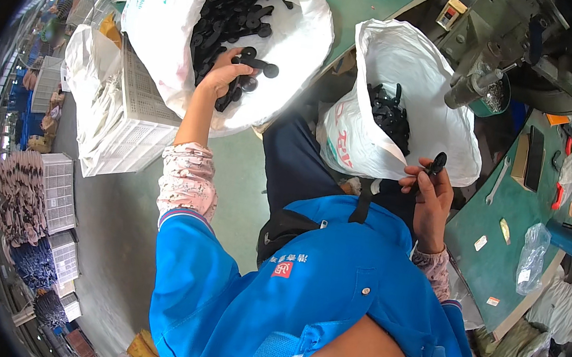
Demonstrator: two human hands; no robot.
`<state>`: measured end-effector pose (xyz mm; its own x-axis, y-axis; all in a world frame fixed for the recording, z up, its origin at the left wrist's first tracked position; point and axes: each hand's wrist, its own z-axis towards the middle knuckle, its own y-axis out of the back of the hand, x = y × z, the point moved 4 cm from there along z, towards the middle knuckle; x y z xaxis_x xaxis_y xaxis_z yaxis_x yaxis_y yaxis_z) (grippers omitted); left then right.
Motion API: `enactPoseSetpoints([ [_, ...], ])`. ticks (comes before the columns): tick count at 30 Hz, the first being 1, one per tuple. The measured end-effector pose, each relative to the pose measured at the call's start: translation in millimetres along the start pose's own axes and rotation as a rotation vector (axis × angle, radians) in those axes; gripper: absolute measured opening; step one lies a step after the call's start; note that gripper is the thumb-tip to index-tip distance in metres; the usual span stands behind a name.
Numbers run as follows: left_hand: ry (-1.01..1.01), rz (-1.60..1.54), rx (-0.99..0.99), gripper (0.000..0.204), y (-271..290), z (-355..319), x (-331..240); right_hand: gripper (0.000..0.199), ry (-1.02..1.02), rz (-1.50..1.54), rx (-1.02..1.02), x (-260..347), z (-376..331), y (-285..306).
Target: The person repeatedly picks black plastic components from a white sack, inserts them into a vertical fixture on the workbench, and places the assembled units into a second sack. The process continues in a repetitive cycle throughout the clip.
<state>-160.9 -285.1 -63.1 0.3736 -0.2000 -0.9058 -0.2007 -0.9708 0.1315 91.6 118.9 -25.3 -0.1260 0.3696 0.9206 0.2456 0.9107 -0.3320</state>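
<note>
Closest to you, your right hand (432, 196) pinches a small black part (437, 164) between thumb and fingers, a light hold that seems to suit so slight a thing. It is at the near rim of the smaller white bag (440, 90), whose mouth gapes, probably so the heap of black pieces (390, 121) inside stays in easy reach.

A little farther off, your left hand (220, 76) is inside the larger white bag (298, 39), fingers closed on a black piece (262, 66); whether they grip more than one, you cannot tell from here. The main pile (226, 20) lies beside that hand, the bag spread wide likely for access.

Off to your right, the green tabletop (465, 243) carries a wrench (499, 180) and a blue bottle (568, 239), perhaps set aside there to leave your lap free. To your left, beyond the larger bag, stands a white crate (144, 109).
</note>
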Motion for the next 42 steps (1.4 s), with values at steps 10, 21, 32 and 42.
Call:
enactPoseSetpoints([
  [10, -0.216, -0.033, -0.159, 0.026, 15.7, -6.1, -45.9, 0.029, -0.011, -0.023, 0.013, -4.9, 1.1, 2.4],
  [21, 0.010, 1.613, -0.073, 0.033, -1.1, -58.6, -30.6, 0.028, -0.023, 0.015, 0.053, -11.7, 3.2, 1.4],
  [32, -0.012, 1.680, -0.111, 0.035, 0.3, -41.5, -10.2, 0.028, -0.004, 0.074, 0.004, -10.6, -4.6, 11.5],
  [42, -0.175, 1.186, -0.332, 0.048, 2.9, -50.8, -44.0, 0.028, -0.001, 0.082, 0.001, -13.9, -4.7, 14.7],
])
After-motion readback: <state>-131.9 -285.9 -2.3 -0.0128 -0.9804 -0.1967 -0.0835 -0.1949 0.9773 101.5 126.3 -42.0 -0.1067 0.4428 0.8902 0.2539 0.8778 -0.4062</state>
